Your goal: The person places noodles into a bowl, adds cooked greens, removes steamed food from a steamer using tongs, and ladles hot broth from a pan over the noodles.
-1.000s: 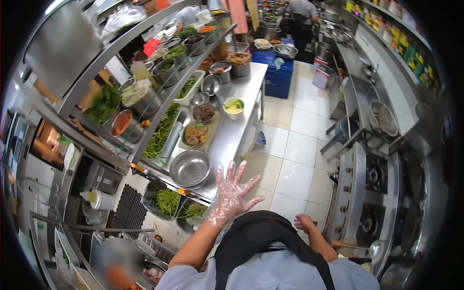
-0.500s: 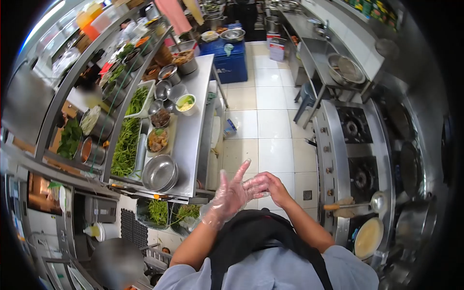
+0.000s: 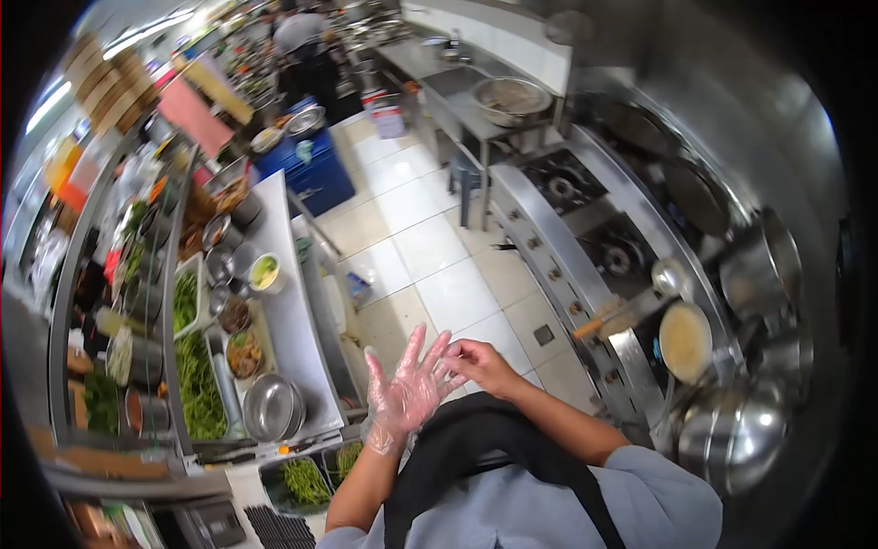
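A clear plastic glove (image 3: 382,434) covers my left hand (image 3: 405,393), palm up with the fingers spread. My bare right hand (image 3: 483,366) is closed, its fingertips pinching at the glove by the fingers of the left one. Both hands are held over the tiled floor, in front of my black apron. To the left of them, a stack of metal bowls (image 3: 273,408) rests near the corner of the steel counter (image 3: 297,366).
On the counter are green stems (image 3: 198,389) and a white tub (image 3: 266,273). Burners (image 3: 615,259), a ladle (image 3: 669,276) and a pan of pale liquid (image 3: 685,342) are at right. Ahead stand a blue cooler (image 3: 315,174) and another person (image 3: 304,46) farther back.
My view has turned to the right, so the stove shows more fully. The left palm has opened toward me, and the right fingers have moved to pinch near its fingers.
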Tool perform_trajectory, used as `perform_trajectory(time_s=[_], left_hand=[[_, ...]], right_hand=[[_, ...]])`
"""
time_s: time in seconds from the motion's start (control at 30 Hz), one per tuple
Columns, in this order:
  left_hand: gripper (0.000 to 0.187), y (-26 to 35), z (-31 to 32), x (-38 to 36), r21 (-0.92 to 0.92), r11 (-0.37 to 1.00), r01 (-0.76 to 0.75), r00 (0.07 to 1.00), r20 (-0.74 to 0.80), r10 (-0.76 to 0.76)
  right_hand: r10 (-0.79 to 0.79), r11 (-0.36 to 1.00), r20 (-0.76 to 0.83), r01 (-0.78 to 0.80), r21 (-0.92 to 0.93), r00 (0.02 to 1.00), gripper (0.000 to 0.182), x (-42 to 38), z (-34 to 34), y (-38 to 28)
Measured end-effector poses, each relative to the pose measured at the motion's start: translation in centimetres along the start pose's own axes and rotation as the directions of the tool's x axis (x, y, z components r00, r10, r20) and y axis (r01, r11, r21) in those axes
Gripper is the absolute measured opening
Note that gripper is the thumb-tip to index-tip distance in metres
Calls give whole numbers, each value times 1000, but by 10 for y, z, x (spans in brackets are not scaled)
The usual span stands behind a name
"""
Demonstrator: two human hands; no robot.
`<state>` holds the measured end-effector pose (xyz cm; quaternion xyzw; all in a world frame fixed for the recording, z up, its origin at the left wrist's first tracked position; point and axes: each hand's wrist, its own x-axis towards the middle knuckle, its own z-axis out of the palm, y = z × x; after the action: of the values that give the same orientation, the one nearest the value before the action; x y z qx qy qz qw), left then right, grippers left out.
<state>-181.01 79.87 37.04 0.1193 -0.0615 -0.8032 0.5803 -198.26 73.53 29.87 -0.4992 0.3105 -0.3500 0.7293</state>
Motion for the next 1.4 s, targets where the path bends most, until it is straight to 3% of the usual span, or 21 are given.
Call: perform_trajectory(time_s=[0.07, 0.13, 0.2, 0.37, 0.53, 0.6, 0.63, 0.67, 0.73, 0.8, 0.83, 0.87, 0.9, 0.93, 0.97, 1.0, 1.03, 1.1, 1.17, 1.3, 1.4], left_hand=[[95, -6, -12, -6, -13, 997, 77, 997, 14, -77], [94, -5, -15, -13, -25, 992, 122, 992, 16, -122], [94, -5, -17, -19, 130, 973, 191, 980, 24, -196], [96, -5, -28, -24, 248, 933, 261, 954, 77, -288], [95, -6, -52, -26, 437, 844, 310, 915, 102, -389], [82, -5, -81, -31, 788, 576, 220, 951, -42, -305], [72, -7, -96, -28, 899, 360, 250, 948, -152, -279], [62, -8, -114, -27, 955, 125, 269, 948, -240, -210], [50, -1, -193, -24, 927, -201, 316, 902, -359, -240], [27, 18, -339, -36, 896, -408, 174, 891, -320, -321], [24, 25, -355, -58, 767, -627, -136, 918, -140, -370], [22, 32, -370, -80, 490, -788, -374, 913, 44, -406], [23, 37, -365, -100, 514, -791, -332, 916, -25, -401], [24, 44, -362, -120, 533, -796, -287, 915, -95, -393], [25, 47, -361, -138, 596, -784, -175, 916, -194, -352], [25, 45, -357, -149, 650, -759, -39, 913, -286, -291], [25, 40, -354, -157, 675, -735, 60, 906, -346, -243], [25, 31, -347, -162, 683, -713, 162, 895, -406, -186], [26, 22, -341, -160, 677, -701, 226, 884, -445, -145], [26, 12, -338, -156, 672, -683, 286, 871, -479, -107], [27, 6, -328, -152, 685, -663, 302, 870, -482, -101]], right_hand=[[68, 997, 36, -69, 32, 997, 17, -8, 9, 4], [26, 997, -37, -23, 74, 999, 16, -19, 17, 4], [-10, 994, -102, 20, 106, 995, 16, -29, 27, 2], [-29, 999, -269, 38, 29, 963, 15, -51, 27, 13], [5, 995, -488, 42, 87, 873, 18, -78, 13, 24], [80, 997, -479, -60, 56, 874, 20, -93, 6, 38], [109, 994, -472, -88, 66, 875, 21, -100, 1, 52], [108, 991, -464, -133, -21, 879, 22, -107, -4, 63], [101, 926, -457, -251, -281, 883, 25, -126, -20, 101], [83, 724, -485, -387, -571, 871, 32, -151, -43, 161], [77, 584, -507, -451, -675, 859, 37, -171, -57, 197], [235, 460, -506, -553, -694, 830, 35, -192, -78, 236], [260, 441, -570, -621, -648, 780, 36, -223, -101, 301], [326, 452, -658, -723, -522, 679, 40, -257, -96, 297], [515, 388, -708, -868, -310, 483, 42, -291, -95, 296], [516, 448, -803, -893, -45, 299, 35, -335, -120, 388], [688, 491, -722, -782, 385, 76, 25, -386, -138, 443], [529, 783, -757, -564, 263, 383, 23, -455, -139, 465], [749, 370, -662, -849, 378, 31, 23, -437, -119, 376], [751, 416, -660, -786, 458, 14, 17, -402, -127, 339], [725, 515, -674, -761, 394, 142, 27, -359, -158, 348]])
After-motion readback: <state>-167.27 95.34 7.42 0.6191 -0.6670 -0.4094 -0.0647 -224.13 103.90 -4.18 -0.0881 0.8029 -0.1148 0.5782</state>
